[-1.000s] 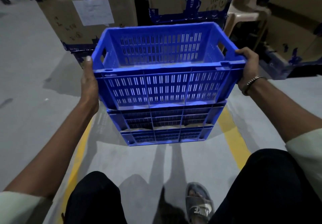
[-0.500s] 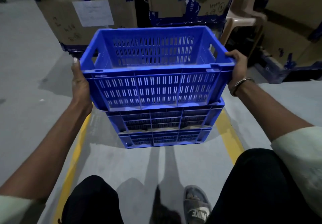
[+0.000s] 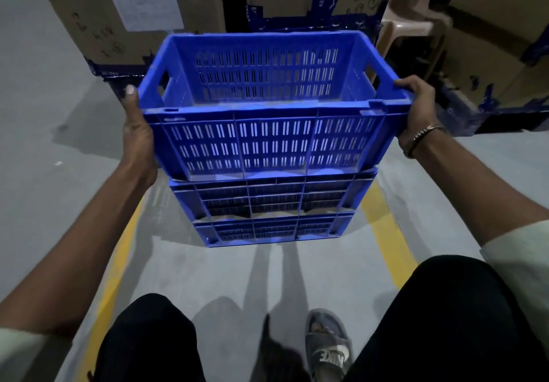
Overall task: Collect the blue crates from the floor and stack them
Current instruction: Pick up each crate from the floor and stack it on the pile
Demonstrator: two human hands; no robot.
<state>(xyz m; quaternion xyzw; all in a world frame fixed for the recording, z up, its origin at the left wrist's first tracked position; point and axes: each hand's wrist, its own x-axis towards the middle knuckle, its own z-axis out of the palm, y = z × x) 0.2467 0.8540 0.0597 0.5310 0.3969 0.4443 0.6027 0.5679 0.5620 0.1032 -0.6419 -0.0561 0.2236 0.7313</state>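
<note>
Top crate: a blue crate with slits in its walls and nothing inside. It sits right over the stack; whether it touches the crate below or floats just above it, I cannot tell.
Stack: two more blue crates stand one on the other on the grey floor, between two yellow lines.
Left hand: the left hand holds the left end of the top crate. The thumb lies along the rim. The other fingers are hidden behind the crate wall, so I cannot tell how they lie.
Right hand: the right hand holds the right end. Its fingers curl over the rim. A bracelet is on the wrist.
Behind: big cardboard boxes with white paper labels, and a tan plastic chair to the right.
Below: dark trousers and a grey sandal on one foot.
</note>
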